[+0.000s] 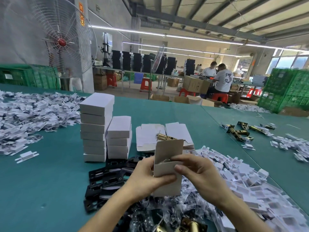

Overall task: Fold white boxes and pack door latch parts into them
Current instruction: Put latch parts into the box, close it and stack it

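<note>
Both hands hold the half-folded white box [167, 166] just right-front of the tall box stack [95, 128]. The left hand [147, 174] clasps its left side to keep the mouth up, and the right hand [199, 171] pinches the front wall at the opening, likely seating parts. The lid flap stands untucked with free air above, while black plates [107, 178] and bagged parts [167, 211] crowd the space below, nearer than the stack.

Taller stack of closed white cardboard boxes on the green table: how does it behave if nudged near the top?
Likely tips or shears: the taller white box stack is narrow, high, with layers visibly offset. The shorter white box stack beside it might catch a rightward fall. Weight unclear; contents hidden.
</note>
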A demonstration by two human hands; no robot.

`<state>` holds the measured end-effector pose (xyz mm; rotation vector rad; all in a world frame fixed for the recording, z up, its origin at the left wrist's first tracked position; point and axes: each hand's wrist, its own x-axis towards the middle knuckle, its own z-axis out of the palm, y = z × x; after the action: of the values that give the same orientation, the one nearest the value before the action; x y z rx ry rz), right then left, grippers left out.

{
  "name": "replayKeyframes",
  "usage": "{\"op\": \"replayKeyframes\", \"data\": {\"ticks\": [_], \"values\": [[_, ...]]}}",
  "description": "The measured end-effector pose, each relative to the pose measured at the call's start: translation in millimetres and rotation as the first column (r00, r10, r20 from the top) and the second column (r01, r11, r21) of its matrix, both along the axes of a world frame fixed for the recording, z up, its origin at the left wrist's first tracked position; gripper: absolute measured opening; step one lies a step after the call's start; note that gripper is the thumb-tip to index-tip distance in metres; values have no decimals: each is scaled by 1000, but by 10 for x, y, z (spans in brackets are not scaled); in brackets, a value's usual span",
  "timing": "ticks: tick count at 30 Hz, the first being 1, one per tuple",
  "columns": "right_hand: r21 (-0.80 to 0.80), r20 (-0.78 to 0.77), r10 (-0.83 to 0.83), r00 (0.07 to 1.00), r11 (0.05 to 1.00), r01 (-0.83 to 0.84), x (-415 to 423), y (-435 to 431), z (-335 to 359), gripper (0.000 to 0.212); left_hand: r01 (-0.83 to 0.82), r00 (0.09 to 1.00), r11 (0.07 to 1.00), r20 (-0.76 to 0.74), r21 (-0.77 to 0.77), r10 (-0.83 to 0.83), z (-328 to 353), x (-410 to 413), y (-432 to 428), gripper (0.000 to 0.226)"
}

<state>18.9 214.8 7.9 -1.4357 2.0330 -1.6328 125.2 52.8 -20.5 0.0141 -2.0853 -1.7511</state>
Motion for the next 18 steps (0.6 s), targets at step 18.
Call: {"op": "replayKeyframes", "data": {"ticks": [18], "values": [[30,-112,-67,992,997,70,-2,42,-132,41,-192,975,979,-128,-69,183,-97,-24,27,29]]}}
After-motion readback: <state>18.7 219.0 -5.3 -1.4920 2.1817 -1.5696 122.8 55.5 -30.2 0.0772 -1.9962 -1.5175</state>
